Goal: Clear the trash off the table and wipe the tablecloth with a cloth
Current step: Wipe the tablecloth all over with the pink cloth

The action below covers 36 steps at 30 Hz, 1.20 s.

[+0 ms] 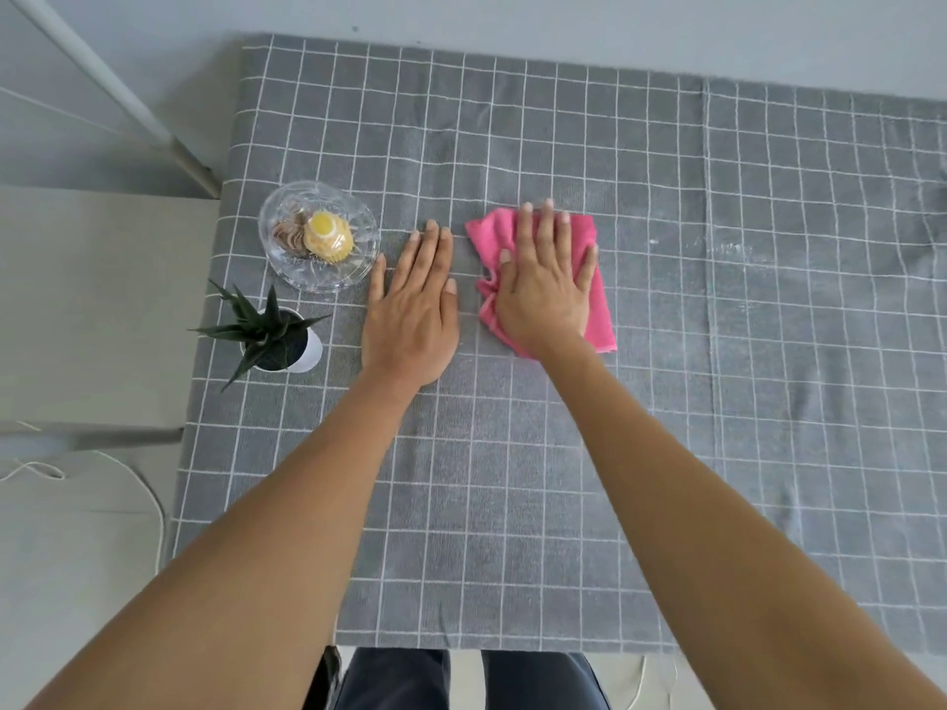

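Observation:
A pink cloth (599, 304) lies on the grey checked tablecloth (512, 479), a little left of the table's middle. My right hand (543, 289) presses flat on the cloth with straight fingers, covering most of it. My left hand (412, 310) lies flat on the bare tablecloth just to the left of the cloth, fingers straight and together. I see no loose trash on the tablecloth.
A clear glass dish (287, 258) holding a yellow cupcake (328, 242) and other wrapped treats stands at the left edge. A small potted plant (279, 335) in a white pot stands in front of it. Whitish smears (733, 248) mark the tablecloth at the right. A white cable (148, 499) runs over the floor at the left.

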### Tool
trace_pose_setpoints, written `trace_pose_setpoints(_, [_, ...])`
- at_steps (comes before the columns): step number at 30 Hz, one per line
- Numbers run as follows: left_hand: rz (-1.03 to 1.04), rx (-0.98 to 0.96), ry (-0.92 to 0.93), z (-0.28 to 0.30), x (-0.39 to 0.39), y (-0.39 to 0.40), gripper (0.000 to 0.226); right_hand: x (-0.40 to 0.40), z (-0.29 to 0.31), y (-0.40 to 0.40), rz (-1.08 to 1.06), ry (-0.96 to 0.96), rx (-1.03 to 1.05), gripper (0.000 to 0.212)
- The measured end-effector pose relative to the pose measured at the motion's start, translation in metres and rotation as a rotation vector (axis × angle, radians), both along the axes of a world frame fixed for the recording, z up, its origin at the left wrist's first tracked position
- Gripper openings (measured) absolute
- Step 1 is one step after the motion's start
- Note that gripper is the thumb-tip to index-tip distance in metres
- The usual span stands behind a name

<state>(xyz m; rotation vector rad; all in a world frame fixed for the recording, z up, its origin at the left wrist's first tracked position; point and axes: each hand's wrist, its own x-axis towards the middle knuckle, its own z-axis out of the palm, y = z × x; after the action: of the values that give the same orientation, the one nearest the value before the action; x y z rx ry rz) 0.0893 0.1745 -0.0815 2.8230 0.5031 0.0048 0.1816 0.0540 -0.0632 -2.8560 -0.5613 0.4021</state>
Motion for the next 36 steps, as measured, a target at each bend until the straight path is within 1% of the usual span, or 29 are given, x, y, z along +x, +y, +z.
trace_pose_setpoints(3, [-0.006, -0.004, 0.010, 0.002, -0.001, 0.000, 0.053, 0.032, -0.001, -0.038, -0.130, 0.002, -0.041, 0.057])
trace_pose_setpoints(8, [-0.014, 0.001, 0.022, 0.002, 0.000, 0.001, 0.052, 0.069, 0.002, -0.106, -0.412, 0.002, -0.003, 0.057])
trace_pose_setpoints(12, [0.019, -0.018, 0.020, 0.006, 0.006, -0.001, 0.056, 0.070, 0.001, -0.107, -0.480, -0.020, 0.043, 0.056])
trace_pose_setpoints(15, [0.018, -0.039, -0.001, 0.011, 0.031, -0.009, 0.055, 0.068, -0.001, -0.102, -0.495, -0.041, 0.047, 0.057])
trace_pose_setpoints(18, [-0.024, -0.052, -0.004, 0.013, 0.074, -0.019, 0.052, 0.065, -0.001, -0.093, -0.457, -0.036, 0.041, 0.056])
trace_pose_setpoints(20, [-0.032, -0.058, 0.006, 0.009, 0.093, -0.022, 0.052, 0.059, -0.001, -0.075, -0.370, -0.028, 0.038, 0.056])
trace_pose_setpoints(24, [-0.022, -0.012, 0.013, 0.000, 0.096, -0.022, 0.051, 0.037, -0.002, -0.031, -0.108, -0.023, 0.056, 0.057])
trace_pose_setpoints(26, [-0.020, 0.000, -0.001, 0.000, 0.094, -0.022, 0.051, 0.035, -0.003, -0.026, -0.055, -0.019, 0.086, 0.056])
trace_pose_setpoints(28, [-0.027, 0.003, -0.010, 0.000, 0.095, -0.021, 0.051, 0.043, -0.003, -0.040, -0.049, -0.015, 0.046, 0.057])
trace_pose_setpoints(30, [-0.023, 0.001, 0.000, 0.000, 0.095, -0.021, 0.051, 0.058, -0.002, -0.066, -0.140, -0.010, -0.026, 0.060])
trace_pose_setpoints(32, [-0.016, 0.008, 0.008, -0.001, 0.094, -0.022, 0.052, 0.073, -0.001, -0.091, -0.296, 0.004, -0.053, 0.058])
trace_pose_setpoints(34, [-0.009, 0.012, 0.008, -0.001, 0.094, -0.022, 0.052, 0.080, 0.000, -0.101, -0.424, 0.001, -0.012, 0.056])
trace_pose_setpoints(36, [-0.005, 0.013, 0.008, -0.001, 0.093, -0.022, 0.052, 0.079, 0.000, -0.094, -0.508, -0.012, 0.018, 0.056])
